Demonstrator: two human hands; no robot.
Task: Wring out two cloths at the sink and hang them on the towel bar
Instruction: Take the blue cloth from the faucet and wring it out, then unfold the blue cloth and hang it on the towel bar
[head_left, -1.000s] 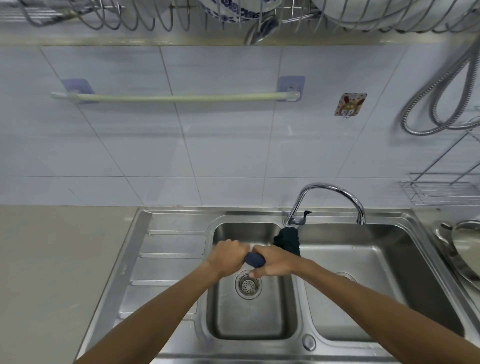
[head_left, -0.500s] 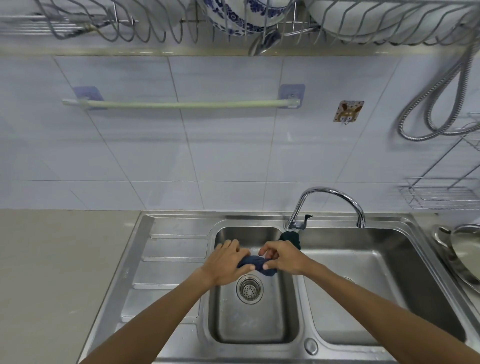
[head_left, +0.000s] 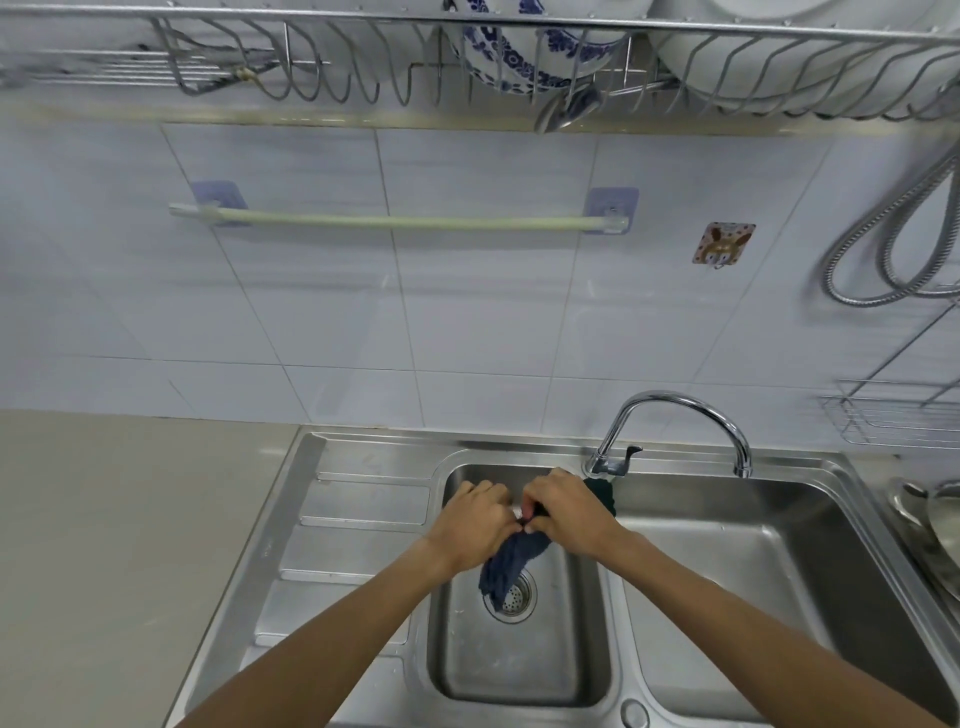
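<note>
Both hands meet over the small left bowl of the shiny steel double sink. The left hand is curled shut around the top of a dark blue wet cloth, and the right hand is closed on the same cloth just beside it, so the knuckles almost touch. The loose end of the blue cloth hangs down from the hands, right above the round metal drain strainer.

A second cloth, dark green, peeks out behind the right hand, near the foot of the curved chrome tap. It looks like it lies over the wall between the two bowls (most of it is hidden, so I cannot say just how it sits).

I think the step in hand is the first cloth: it is bunched in two fists over the drain, which is how you squeeze water out. No water can be seen dripping, so I cannot tell how dry it is.

The pale green towel bar on the white tile wall, held by two blue sticky pads, has nothing on it. So no cloth is hung yet, and the task is in its early part.

Next, the hands need to shake the blue cloth open, lift it well up to the bar, and lay it over so both sides hang about even. Then the green cloth needs the same.
</note>
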